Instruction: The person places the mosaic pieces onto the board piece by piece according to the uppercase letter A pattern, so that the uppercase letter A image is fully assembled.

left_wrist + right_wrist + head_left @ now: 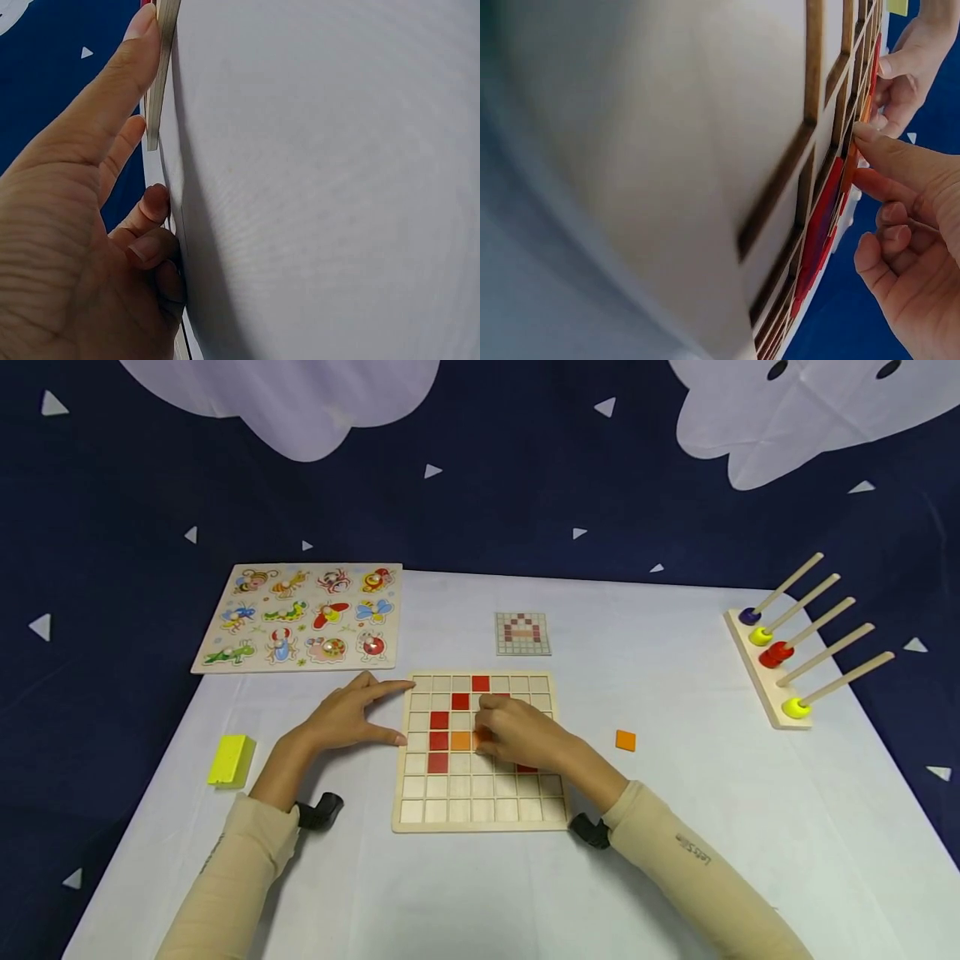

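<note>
A wooden grid board (450, 811) lies flat on the table. Red square tiles (438, 762) sit in several of its cells, and an orange tile (460, 741) fills a cell in the fourth row. Just right of that tile, my right hand (525, 733) pinches another orange tile (848, 174) between thumb and index finger, at the board's surface. My left hand (341, 717) touches the board's left edge with thumb and index finger spread apart; its other fingers curl loosely in the left wrist view. The right hand hides some cells.
Beyond the board lies a small pattern card (522, 634). An insect puzzle board (300, 618) is at back left, a yellow block (232, 761) at left. A loose orange tile (626, 741) lies right of the board; a peg stacker (765, 677) with beads stands farther right.
</note>
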Demonstrator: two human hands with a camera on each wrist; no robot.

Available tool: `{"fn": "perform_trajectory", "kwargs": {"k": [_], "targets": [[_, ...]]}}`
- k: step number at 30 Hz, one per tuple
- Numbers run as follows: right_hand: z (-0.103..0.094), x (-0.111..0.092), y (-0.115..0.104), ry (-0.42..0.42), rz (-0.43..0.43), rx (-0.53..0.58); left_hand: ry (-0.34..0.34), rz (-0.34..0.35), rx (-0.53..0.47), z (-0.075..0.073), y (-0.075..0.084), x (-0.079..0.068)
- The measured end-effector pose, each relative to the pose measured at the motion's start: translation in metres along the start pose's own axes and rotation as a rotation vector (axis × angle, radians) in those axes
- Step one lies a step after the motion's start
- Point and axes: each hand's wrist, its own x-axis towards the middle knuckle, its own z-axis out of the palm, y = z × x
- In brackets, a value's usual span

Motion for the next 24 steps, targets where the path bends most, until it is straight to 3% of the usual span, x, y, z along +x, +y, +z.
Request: {"fn": "perform_trajectory", "kwargs": {"k": [9,19,24], "targets": [[-0.006,-0.011,0.005,0.015,0.038,0.106,0.0,0.0,0.006,0.0,-0.001,-0.001],[-0.026,-0.053,0.033,0.048,0.205,0.191,0.008,-0.001,0.018,0.0,0.001,-0.001],[-0.03,-0.077,0.048,0.076,0.254,0.172,-0.002,-0.002,0.004,0.0,0.001,0.0]]}}
